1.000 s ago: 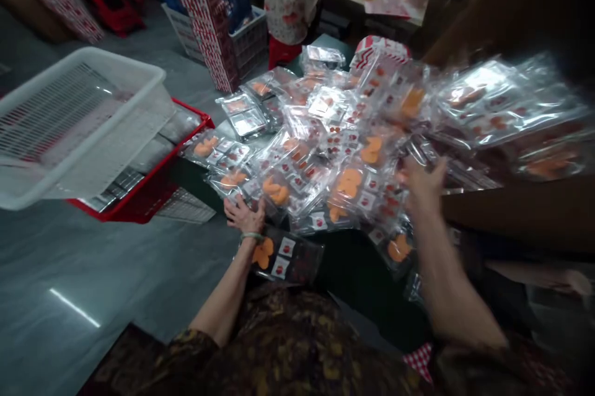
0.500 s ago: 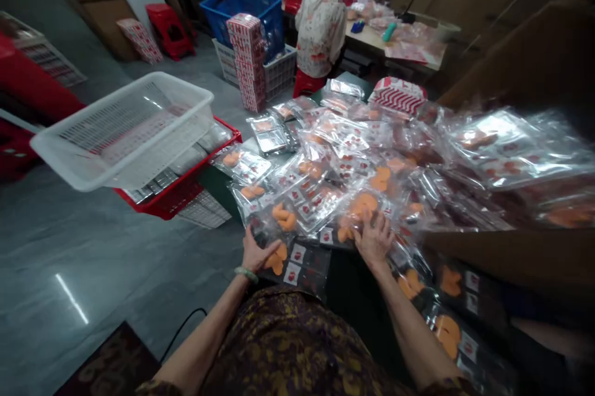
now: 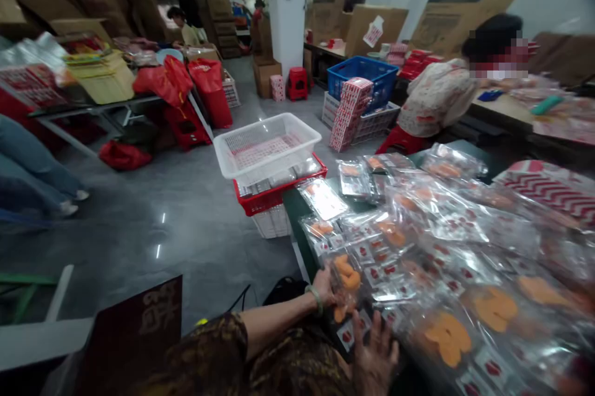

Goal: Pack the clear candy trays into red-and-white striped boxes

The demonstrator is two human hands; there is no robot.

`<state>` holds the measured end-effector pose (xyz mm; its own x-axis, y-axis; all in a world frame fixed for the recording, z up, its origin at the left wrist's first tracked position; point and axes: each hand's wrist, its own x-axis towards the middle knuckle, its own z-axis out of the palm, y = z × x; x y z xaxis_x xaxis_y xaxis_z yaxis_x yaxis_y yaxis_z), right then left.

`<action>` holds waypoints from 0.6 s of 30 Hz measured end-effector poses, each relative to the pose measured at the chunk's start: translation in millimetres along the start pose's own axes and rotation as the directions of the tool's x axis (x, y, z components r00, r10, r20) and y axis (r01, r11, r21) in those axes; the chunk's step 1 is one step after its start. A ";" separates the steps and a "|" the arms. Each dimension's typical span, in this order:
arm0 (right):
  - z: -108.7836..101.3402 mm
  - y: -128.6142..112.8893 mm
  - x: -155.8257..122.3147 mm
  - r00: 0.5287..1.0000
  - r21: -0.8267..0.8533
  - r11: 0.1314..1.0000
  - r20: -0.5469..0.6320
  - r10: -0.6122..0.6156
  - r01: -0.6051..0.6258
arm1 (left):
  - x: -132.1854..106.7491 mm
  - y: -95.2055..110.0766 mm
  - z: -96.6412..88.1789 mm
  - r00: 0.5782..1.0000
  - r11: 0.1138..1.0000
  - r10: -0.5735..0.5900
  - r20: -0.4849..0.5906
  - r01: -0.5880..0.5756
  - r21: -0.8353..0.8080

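Note:
At the left edge of the table, my left hand is closed on the edge of a clear plastic packet. Orange rounded pieces and small white sachets with red marks show through the film there. My right hand, slightly blurred, has its fingers spread over the near end of the packets, close to a sachet. A wide heap of similar clear packets covers the table to the right of both hands.
A white plastic basket rests on a red crate left of the green tabletop. Beyond are a striped box stack, a blue crate and a seated co-worker. A dark brown box stands at lower left.
The view has swung left, so the table and hands appear further right. My right hand has come nearer to me and to my left hand, which stays at the packets on the table's edge.

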<state>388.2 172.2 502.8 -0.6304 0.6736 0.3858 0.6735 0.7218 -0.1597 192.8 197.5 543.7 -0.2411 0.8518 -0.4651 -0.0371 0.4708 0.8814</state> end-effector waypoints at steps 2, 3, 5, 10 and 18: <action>21.6 -11.4 10.6 0.999 0.029 0.999 0.030 -0.022 0.021 | 1.4 -1.0 1.6 0.998 0.998 -0.056 -0.014 0.056 0.000; 30.0 -13.8 16.7 0.999 0.029 1.000 0.048 -0.004 0.003 | -0.2 -3.3 -0.7 0.996 0.996 -0.083 -0.017 0.083 0.010; 41.1 -15.0 26.9 0.996 0.009 0.999 0.083 0.046 -0.047 | -6.0 -8.4 -12.5 0.991 0.991 -0.136 -0.022 0.136 0.014; 44.1 -15.6 33.7 0.988 0.003 0.994 0.109 0.111 -0.112 | -1.2 7.7 -98.7 0.953 0.972 -0.199 -0.230 0.162 -0.172; 44.1 -18.2 37.2 0.982 -0.013 0.989 0.118 0.145 -0.145 | 84.2 95.0 -313.9 0.648 0.733 -0.410 -0.642 -0.184 -0.654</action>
<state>335.4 191.1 480.0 -0.5669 0.7854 0.2485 0.7625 0.6144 -0.2024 -135.5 241.9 613.9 -0.7633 0.2119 -0.6103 -0.6176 0.0382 0.7856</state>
